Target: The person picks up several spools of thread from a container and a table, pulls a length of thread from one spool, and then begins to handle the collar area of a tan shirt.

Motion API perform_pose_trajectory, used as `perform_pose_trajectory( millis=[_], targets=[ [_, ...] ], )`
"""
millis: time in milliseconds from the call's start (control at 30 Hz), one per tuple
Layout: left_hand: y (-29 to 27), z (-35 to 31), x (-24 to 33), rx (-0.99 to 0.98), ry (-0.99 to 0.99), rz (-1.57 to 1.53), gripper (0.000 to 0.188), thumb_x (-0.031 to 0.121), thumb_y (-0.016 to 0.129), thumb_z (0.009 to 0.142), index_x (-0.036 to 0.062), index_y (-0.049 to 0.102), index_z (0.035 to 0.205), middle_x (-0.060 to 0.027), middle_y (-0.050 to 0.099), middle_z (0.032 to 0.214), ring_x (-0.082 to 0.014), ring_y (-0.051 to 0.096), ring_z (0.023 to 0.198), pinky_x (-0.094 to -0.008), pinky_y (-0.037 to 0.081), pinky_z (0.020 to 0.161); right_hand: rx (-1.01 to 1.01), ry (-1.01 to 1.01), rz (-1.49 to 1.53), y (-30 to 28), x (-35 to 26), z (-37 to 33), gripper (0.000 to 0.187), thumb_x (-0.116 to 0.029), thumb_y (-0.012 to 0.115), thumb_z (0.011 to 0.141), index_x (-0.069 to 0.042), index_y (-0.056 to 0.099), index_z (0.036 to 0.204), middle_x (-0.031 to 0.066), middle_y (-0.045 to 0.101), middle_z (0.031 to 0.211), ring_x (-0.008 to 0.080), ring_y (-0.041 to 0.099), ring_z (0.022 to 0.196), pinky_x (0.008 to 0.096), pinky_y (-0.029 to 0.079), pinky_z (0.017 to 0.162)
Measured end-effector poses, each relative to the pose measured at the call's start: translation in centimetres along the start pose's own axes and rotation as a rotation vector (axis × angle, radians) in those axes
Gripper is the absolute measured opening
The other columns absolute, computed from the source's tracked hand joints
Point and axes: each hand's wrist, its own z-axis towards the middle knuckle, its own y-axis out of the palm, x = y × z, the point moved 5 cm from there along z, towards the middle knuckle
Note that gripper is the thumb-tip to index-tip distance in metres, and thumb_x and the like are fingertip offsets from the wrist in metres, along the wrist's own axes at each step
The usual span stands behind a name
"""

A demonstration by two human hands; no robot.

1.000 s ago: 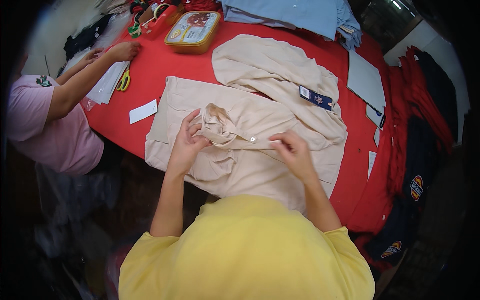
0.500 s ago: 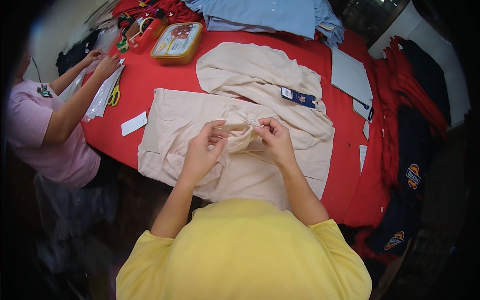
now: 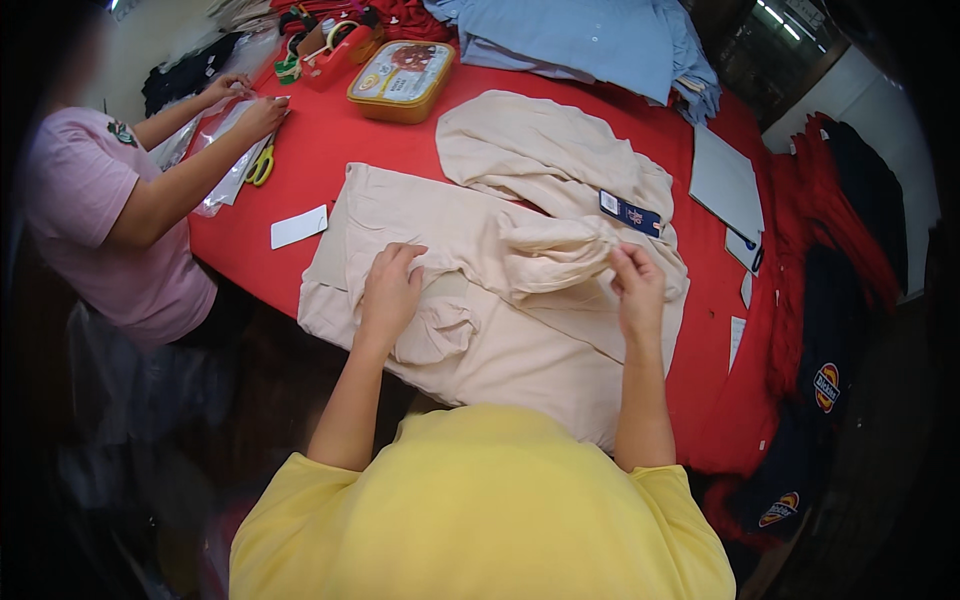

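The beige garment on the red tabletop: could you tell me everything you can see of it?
The beige garment looks like thin, matte cloth. It lies spread across the red tabletop, flatter on the left and rumpled at the far side; whether that rumpled part is a separate piece is unclear. A navy hang tag lies on it toward the right. The right hand pinches one end of a bunched fold; the left hand is over its left part, contact unclear.
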Motion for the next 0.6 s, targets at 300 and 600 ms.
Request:
perform_pose_trajectory(
  millis=[300,600],
  targets=[
    [0.7,0.1,0.6,-0.088,0.094,0.050,0.030,0.003,0.063,0.074,0.0030,0.062,0.105,-0.0139,0.059,0.104,-0.0308,0.055,0.100,-0.0380,0.044,0.087,0.205,-0.313,-0.025,-3.7,-6.0,0.5,0.012,-0.011,0.056,0.092,0.001,0.062,0.094,-0.0041,0.054,0.072,-0.0005,0.036,0.053,0.0167,0.025,0.047],
    [1.5,2.1,-0.9,-0.279,-0.052,-0.055,0.038,0.012,0.067,0.077,0.0063,0.060,0.115,-0.0124,0.056,0.117,-0.0299,0.053,0.109,-0.0369,0.042,0.093,-0.069,-0.005,0.144,-1.4,-0.7,2.4,0.012,-0.013,0.058,0.091,-0.002,0.064,0.093,-0.0057,0.055,0.071,-0.0002,0.040,0.054,0.0184,0.029,0.047]
  ],
)
